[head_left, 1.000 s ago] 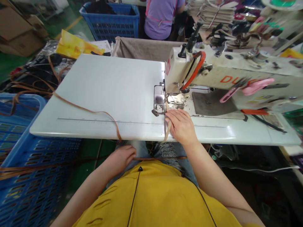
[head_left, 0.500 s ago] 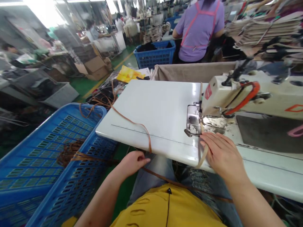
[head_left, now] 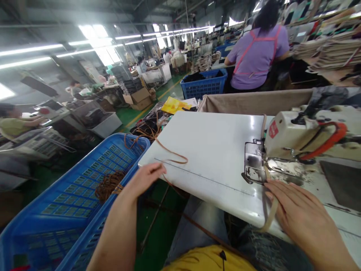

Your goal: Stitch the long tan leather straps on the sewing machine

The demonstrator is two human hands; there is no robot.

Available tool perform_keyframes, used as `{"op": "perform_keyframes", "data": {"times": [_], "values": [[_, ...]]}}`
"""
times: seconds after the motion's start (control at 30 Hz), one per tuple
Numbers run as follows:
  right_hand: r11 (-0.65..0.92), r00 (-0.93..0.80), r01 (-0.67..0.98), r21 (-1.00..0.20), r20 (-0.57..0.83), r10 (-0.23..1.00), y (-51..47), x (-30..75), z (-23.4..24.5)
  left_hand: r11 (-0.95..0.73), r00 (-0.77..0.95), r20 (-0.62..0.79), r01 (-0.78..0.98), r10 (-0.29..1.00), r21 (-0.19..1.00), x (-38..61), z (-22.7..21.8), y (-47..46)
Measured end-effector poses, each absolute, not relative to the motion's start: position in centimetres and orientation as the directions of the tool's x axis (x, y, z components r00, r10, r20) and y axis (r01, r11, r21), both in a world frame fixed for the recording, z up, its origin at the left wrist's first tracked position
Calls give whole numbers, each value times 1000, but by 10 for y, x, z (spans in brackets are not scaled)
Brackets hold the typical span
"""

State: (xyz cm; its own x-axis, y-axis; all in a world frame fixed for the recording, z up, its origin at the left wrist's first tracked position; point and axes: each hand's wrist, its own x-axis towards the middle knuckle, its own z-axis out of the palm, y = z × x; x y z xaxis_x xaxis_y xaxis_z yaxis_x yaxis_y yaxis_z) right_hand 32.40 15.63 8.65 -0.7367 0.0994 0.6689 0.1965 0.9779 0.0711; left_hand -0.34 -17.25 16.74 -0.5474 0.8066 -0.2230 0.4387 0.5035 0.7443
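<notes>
My left hand [head_left: 145, 180] is at the table's left front corner, thumb and fingers closed on a thin brown strap [head_left: 176, 155]. The strap loops over the white tabletop and also trails below its edge. My right hand [head_left: 299, 209] lies on the table just in front of the sewing machine [head_left: 293, 131], fingers stretched together and pressing on a narrow beige strap [head_left: 271, 216]. This strap runs under the machine's presser foot and hangs over the front edge. Part of it is hidden beneath my fingers.
To the left stands a blue plastic basket [head_left: 129, 145] with a bundle of brown straps [head_left: 109, 184] inside. A fabric-lined bin [head_left: 254, 102] adjoins the table's far side. Beyond it, a person in purple [head_left: 256, 56] sits beside another blue basket [head_left: 204, 84].
My left hand has moved left and up from the front edge to the table corner, drawing the brown strap's loop leftward. My right hand stays by the presser foot. The view has tilted up and left.
</notes>
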Motion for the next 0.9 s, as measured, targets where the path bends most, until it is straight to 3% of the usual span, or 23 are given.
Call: {"op": "perform_keyframes", "data": {"times": [0.1, 0.17, 0.23, 0.33, 0.57, 0.73, 0.9], "values": [[979, -729, 196, 60, 677, 104, 157, 323, 85, 597, -867, 166, 450, 469, 665, -48, 219, -203], [978, -726, 202, 58, 679, 110, 158, 324, 83, 716, -907, 359, 401, 222, 572, -69, 242, -221], [977, -733, 205, 60, 671, 113, 159, 324, 82, 845, -891, 438, 324, 121, 425, -82, 253, -233], [980, -744, 192, 50, 659, 112, 162, 326, 78, 922, -923, 350, 265, 158, 284, -90, 243, -238], [985, -733, 172, 33, 672, 105, 166, 323, 76, 941, -980, 10, 191, 196, 279, -105, 169, -234], [985, -723, 117, 130, 690, -5, 165, 319, 85, 965, -992, 15, 125, 125, 233, -121, 154, -233], [980, -729, 171, 98, 682, 59, 159, 319, 89, 976, -998, 27, 60, 56, 210, -130, 155, -230]]}}
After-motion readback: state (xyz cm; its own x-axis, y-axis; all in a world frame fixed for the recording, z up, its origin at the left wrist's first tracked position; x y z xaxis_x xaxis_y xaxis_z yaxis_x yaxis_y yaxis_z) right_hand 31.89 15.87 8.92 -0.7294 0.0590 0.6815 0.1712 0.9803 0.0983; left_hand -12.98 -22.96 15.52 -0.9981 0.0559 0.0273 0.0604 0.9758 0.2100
